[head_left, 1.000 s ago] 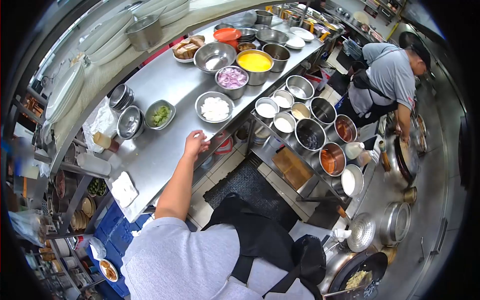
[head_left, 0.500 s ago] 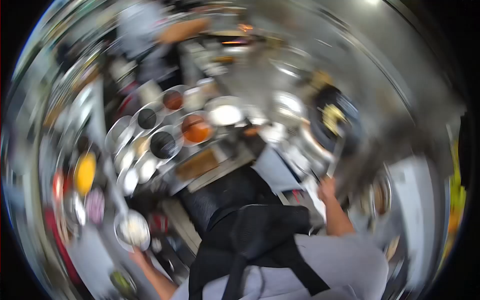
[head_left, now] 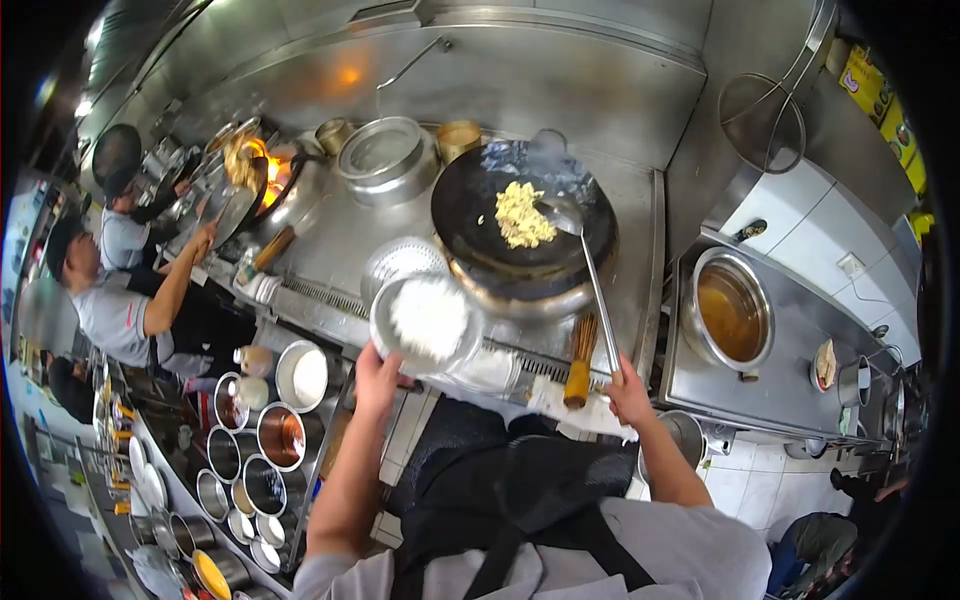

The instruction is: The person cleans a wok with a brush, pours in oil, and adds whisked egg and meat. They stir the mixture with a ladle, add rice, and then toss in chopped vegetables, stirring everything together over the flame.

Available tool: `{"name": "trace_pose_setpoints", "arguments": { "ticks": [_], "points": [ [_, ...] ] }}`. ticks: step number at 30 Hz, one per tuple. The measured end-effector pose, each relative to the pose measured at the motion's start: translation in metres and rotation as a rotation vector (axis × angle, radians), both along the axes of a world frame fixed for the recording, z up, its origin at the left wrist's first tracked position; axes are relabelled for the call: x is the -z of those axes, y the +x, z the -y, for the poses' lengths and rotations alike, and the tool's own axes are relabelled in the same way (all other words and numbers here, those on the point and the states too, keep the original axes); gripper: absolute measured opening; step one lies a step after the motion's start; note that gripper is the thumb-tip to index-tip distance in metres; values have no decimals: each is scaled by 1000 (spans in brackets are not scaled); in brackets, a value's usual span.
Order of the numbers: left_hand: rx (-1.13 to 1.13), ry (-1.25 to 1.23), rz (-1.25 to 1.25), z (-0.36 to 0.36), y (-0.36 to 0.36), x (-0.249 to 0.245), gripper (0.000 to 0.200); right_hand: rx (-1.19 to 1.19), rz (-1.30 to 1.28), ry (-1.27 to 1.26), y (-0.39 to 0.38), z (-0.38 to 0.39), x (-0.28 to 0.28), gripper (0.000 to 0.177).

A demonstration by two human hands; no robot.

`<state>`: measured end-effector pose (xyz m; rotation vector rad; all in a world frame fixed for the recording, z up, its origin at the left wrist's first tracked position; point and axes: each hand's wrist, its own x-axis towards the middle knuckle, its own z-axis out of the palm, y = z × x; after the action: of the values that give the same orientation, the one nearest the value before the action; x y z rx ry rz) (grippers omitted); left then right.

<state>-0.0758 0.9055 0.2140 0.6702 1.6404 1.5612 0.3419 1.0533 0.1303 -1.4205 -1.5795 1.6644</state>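
Observation:
A black wok [head_left: 470, 215] sits on the stove with scrambled egg [head_left: 523, 216] in its middle. My right hand [head_left: 628, 392] is closed around the handle of a long metal ladle [head_left: 597, 290], whose bowl rests in the wok beside the egg. With my left hand [head_left: 377, 380] I grip the rim of a metal bowl [head_left: 462, 357] holding white rice [head_left: 430, 317]. That bowl is at the wok's lower left, partly over a perforated strainer [head_left: 393, 262].
A bamboo brush [head_left: 580, 370] lies between the wok and me. Left stand sauce containers [head_left: 281, 437] and a co-worker [head_left: 120, 320] at a flaming wok. A lidded pot [head_left: 388, 160] is behind; a pot of brown liquid [head_left: 733, 310] stands right.
The view has swung from the side containers to the stove. My left hand has brought the bowl of rice from the far-left counter to beside the wok. The ladle remains in my right hand.

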Motion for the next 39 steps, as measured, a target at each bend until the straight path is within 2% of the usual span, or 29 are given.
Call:
{"name": "trace_pose_setpoints", "arguments": {
  "ticks": [1, 2, 4, 6, 8, 9, 10, 12, 13, 14, 16, 18, 19, 20, 21, 22, 24, 25, 28, 30, 31, 32, 33, 34, 35, 36, 37, 38, 39],
  "points": [
    [54, 93, -141, -59, -6, 6, 26, 12, -37, -3, 10, -5, 0, 78],
    [189, 82, -319, -111, -14, 3, 23, 24, -69, -11, 20, -8, 0, 78],
    [80, 71, -719, -215, -14, 27, 17, 37, -24, -33, 36, -9, -13, 77],
    [5, 197, -1250, -296, 5, 38, 20, 61, -3, -69, 55, -8, -10, 77],
    [180, -177, -1221, -344, 29, 44, 21, 69, 65, -70, 61, -5, -22, 77],
    [325, -266, -1332, -364, 27, 63, 21, 83, 82, -70, 63, -3, -21, 76],
    [362, -334, -1396, -382, 27, 72, 23, 96, 100, -69, 64, -2, -22, 76],
    [245, -300, -1224, -410, 28, 73, 24, 103, 114, -147, 60, -1, -42, 75],
    [128, -199, -1199, -423, 20, 81, 21, 84, 123, -154, 60, -2, -45, 75],
    [128, -179, -1203, -436, 4, 85, 17, 64, 130, -160, 59, -2, -48, 74],
    [53, -386, -1248, -441, -11, 61, 16, 10, 193, -103, 54, -8, -52, 74],
    [-42, -281, -1264, -414, -14, 19, 18, 20, 132, -169, 48, -19, -56, 74],
    [-85, -156, -1265, -394, -12, 4, 20, -45, 177, -57, 44, -28, -51, 75],
    [-69, -61, -1304, -375, -14, -3, 21, -108, 224, 56, 35, -37, -58, 76],
    [28, -13, -1317, -356, -17, -9, 21, -122, 183, -44, 28, -44, -70, 78],
    [121, 29, -1328, -338, -24, -13, 21, -136, 186, -35, 19, -47, -87, 78],
    [112, -48, -1254, -307, -53, -12, 19, -85, -31, -157, 1, -48, -119, 79],
    [62, -126, -1213, -285, -67, -19, 18, -87, -46, -130, -6, -46, -130, 83],
    [-89, -282, -1073, -202, -104, -20, 12, -90, -225, -167, -23, -42, -135, 82],
    [-170, -98, -521, -131, -123, -3, 12, -154, -320, -282, -39, -46, -119, 78],
    [-223, 47, -335, -96, -130, 12, 16, -72, -367, -367, -47, -48, -98, 74],
    [-251, 19, -310, -52, -137, 20, 15, -6, -406, -461, -55, -53, -74, 71],
    [-286, -42, -396, -7, -133, 6, 16, 84, -492, -655, -58, -65, -55, 64],
    [-278, -68, -296, 40, -137, 0, 17, 175, -545, -859, -72, -77, -37, 58],
    [-305, -105, -366, 89, -142, -1, 13, 196, -413, -679, -94, -75, -42, 48],
    [-336, -157, -363, 140, -144, -12, 8, 203, -286, -538, -103, -75, -37, 51],
    [-486, -183, -302, 190, -131, -42, 9, -451, -156, 57, -87, -106, 10, 53],
    [-612, -196, -239, 229, -118, -66, 12, -741, -151, 799, -70, -139, 60, 55],
    [-792, -101, -246, 274, -116, -63, 15, -574, -277, 313, -53, -150, 88, 59]
  ]
}}
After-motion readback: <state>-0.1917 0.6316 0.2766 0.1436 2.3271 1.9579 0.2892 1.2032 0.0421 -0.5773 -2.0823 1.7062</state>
